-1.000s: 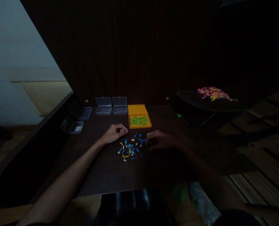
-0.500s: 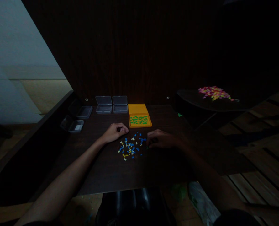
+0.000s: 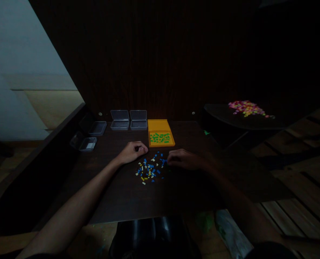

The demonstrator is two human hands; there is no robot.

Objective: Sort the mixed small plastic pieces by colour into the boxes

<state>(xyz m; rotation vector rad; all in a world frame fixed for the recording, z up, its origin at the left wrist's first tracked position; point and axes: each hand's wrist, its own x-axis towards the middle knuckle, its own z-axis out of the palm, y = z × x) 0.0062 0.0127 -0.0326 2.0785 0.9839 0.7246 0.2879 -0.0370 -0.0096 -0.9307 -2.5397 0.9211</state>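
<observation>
Small blue, white and yellow toy bricks (image 3: pixel 150 172) lie scattered on the dark table between my hands. My left hand (image 3: pixel 134 150) rests at the upper left of this pile with curled fingers, near the front left corner of a yellow box (image 3: pixel 162 145). At the pile's right edge is my right hand (image 3: pixel 182 158), its fingers bent together beside some blue bricks (image 3: pixel 164 161). Whatever either hand may hold is hidden. Just below the right fingertips, a small dark green piece (image 3: pixel 169 170) is faintly visible. Green bricks (image 3: pixel 160 138) lie inside the yellow box, whose lid stands open.
Two clear plastic boxes (image 3: pixel 120 124) with raised lids stand left of the yellow box. More clear boxes (image 3: pixel 91 144) sit by the left side panel (image 3: pixel 41 154). A pile of pink and yellow pieces (image 3: pixel 247 108) lies on a dark side shelf (image 3: pixel 219 111) at right.
My right hand has shifted slightly up and left, away from the green piece beneath its fingers. My left hand stays in place. The view has shifted slightly.
</observation>
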